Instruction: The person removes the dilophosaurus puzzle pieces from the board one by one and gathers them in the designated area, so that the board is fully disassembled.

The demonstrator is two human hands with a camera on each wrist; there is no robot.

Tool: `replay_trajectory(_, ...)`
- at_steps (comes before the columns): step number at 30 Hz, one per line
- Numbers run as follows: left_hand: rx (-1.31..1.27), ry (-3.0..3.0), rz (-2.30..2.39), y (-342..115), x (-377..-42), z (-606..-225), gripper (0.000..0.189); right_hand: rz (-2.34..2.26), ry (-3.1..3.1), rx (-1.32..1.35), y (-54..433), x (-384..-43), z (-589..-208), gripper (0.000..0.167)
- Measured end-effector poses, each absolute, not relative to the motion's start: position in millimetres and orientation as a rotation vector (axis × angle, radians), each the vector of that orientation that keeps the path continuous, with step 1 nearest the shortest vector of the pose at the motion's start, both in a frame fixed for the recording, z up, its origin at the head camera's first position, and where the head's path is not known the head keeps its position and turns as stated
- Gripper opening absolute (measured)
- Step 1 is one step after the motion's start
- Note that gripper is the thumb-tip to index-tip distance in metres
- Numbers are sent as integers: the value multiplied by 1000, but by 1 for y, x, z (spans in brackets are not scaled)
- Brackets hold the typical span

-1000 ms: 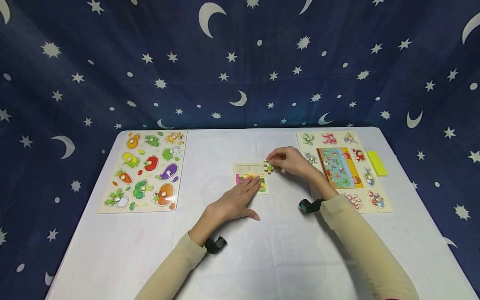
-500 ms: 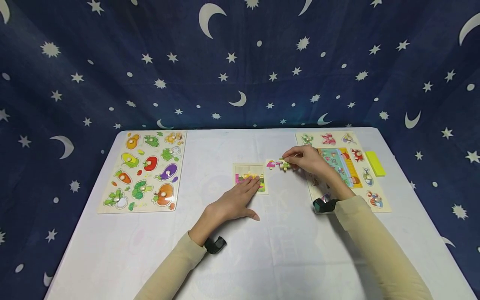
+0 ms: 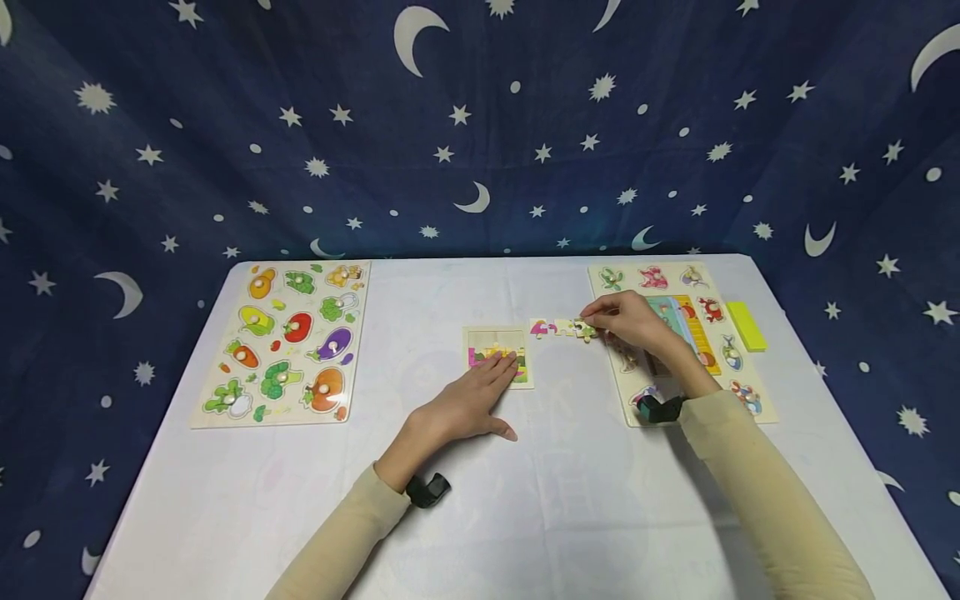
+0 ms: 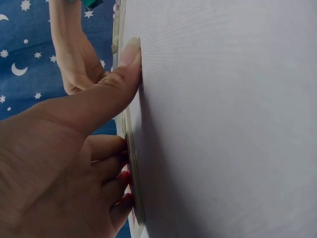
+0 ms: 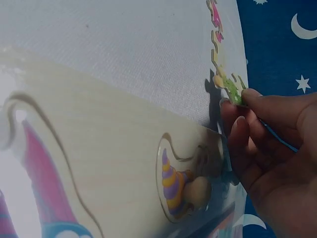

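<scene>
A small square wooden jigsaw tray lies mid-table, its lower part filled with colourful pieces and its upper part bare wood. My left hand rests flat on it, fingers straight over the pieces and thumb on the tablecloth. To the tray's right, my right hand pinches a green-and-cream jigsaw piece between thumb and fingertips. That piece is tilted, its edge just off the table in the right wrist view. Left of it lie a pink-and-white jigsaw piece and a pale jigsaw piece, in a row.
A vegetable knob puzzle board lies at the left. Under my right wrist is a sea-animal knob puzzle board, with a picture card or panel at its middle. A yellow block sits beside its right edge.
My right hand has moved right from the tray's corner with the green piece. The pink piece and then the pale piece have come into view beneath it. The left hand stays put.
</scene>
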State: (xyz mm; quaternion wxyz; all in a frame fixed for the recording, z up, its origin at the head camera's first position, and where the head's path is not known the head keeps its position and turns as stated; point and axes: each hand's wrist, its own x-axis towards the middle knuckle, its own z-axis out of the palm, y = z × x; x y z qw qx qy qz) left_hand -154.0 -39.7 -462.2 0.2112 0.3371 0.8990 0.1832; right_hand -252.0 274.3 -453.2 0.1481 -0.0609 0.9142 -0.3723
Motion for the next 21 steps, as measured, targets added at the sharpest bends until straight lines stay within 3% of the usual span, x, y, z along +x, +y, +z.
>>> replay_trajectory(21, 946, 2504, 514, -40, -153, -462, 105, -836, 2805, -265, 261, -255, -453, 18)
